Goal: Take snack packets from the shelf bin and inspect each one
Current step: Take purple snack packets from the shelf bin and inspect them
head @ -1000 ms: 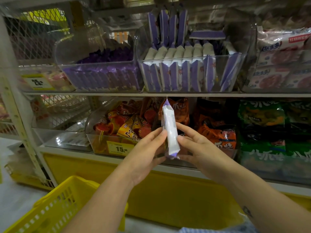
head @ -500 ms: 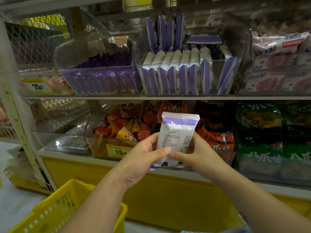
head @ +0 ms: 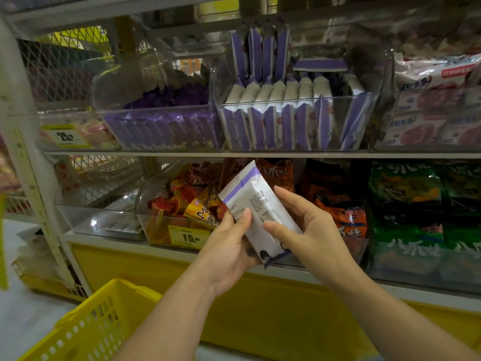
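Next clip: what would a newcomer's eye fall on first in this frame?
First, the white, purple-banded packet, tilted at centre in front of the lower shelf and held between the left hand and the right hand, printed side to the camera. Above it stands a clear bin packed with matching packets. A yellow basket sits bottom left.

— How does the snack packet (head: 256, 204) look?
— White and flat, with a purple band below its crimped top and small print facing the camera. It tilts, top toward the upper left, pinched between the left hand (head: 229, 246) and the right hand (head: 309, 230).
— And the shelf bin (head: 338, 98)?
— Clear plastic, on the upper shelf, full of matching packets (head: 276, 121) standing on edge.
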`<state>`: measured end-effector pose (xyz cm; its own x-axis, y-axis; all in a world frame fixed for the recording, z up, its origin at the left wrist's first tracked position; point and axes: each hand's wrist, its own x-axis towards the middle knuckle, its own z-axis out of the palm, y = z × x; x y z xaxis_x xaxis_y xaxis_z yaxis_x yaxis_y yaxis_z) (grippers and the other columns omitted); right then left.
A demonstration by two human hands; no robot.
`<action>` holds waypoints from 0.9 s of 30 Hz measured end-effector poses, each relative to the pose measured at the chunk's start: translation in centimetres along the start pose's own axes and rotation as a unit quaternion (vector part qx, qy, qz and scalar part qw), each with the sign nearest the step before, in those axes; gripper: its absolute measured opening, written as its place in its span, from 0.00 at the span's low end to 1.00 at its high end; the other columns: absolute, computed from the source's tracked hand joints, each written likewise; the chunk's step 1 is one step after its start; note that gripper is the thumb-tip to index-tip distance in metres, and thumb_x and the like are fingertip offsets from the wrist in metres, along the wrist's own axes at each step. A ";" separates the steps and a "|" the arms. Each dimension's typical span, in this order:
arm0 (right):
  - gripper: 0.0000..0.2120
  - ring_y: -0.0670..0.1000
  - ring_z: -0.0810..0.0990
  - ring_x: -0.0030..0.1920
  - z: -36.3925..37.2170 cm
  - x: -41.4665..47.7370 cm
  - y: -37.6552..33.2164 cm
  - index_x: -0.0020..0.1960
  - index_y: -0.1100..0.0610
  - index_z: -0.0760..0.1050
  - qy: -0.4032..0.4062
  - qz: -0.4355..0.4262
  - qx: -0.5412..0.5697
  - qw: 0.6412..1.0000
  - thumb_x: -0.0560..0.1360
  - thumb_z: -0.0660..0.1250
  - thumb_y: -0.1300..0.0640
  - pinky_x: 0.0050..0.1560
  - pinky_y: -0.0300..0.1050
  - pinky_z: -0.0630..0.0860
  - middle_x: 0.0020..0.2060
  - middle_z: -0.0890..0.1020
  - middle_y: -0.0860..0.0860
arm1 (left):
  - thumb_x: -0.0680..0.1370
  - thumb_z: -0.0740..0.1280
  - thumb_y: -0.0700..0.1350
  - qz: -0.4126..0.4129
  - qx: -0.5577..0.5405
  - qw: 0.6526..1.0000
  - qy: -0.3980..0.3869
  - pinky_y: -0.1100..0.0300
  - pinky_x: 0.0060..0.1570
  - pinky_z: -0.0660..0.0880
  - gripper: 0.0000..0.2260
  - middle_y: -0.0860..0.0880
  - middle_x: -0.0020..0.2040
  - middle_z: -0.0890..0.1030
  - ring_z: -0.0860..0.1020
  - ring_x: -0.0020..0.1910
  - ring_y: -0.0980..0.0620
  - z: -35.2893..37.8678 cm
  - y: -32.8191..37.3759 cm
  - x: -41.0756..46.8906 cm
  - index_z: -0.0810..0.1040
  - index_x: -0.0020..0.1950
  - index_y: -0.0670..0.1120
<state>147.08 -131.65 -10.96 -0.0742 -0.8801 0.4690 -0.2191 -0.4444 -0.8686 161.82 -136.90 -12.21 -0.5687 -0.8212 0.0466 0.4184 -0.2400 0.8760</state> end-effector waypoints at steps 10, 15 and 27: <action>0.22 0.38 0.82 0.49 0.5 -0.3 -0.3 0.60 0.44 0.73 0.026 0.011 0.016 0.999 0.68 0.74 0.55 0.38 0.36 0.81 0.48 0.81 0.31 | 0.75 0.68 0.53 -0.010 -0.099 0.995 -0.002 0.43 0.51 0.78 0.28 0.38 0.65 0.77 0.76 0.65 0.38 -0.5 0.1 0.6 0.69 0.73 0.49; 0.25 0.40 0.84 0.45 1.1 -0.3 -0.8 0.61 0.42 0.69 0.016 0.001 -0.011 1.000 0.65 0.70 0.48 0.39 0.42 0.83 0.47 0.82 0.31 | 0.67 0.75 0.49 -0.001 -0.098 0.995 0.001 0.46 0.46 0.80 0.35 0.36 0.65 0.77 0.76 0.64 0.37 -0.4 0.1 0.5 0.70 0.71 0.45; 0.16 0.53 0.86 0.41 0.0 0.6 -0.7 0.44 0.60 0.74 0.069 0.094 0.204 0.972 0.64 0.70 0.49 0.39 0.46 0.84 0.39 0.86 0.54 | 0.72 0.69 0.48 0.026 -0.105 0.993 0.042 0.45 0.43 0.80 0.27 0.38 0.62 0.80 0.80 0.59 0.39 0.2 0.2 0.7 0.71 0.70 0.47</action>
<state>147.14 -131.83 -10.09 -0.2117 -0.9336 0.2890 0.2120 -0.3325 -0.9190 161.37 -137.48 -11.93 -0.4842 -0.8740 0.0411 0.5899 -0.2914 0.7530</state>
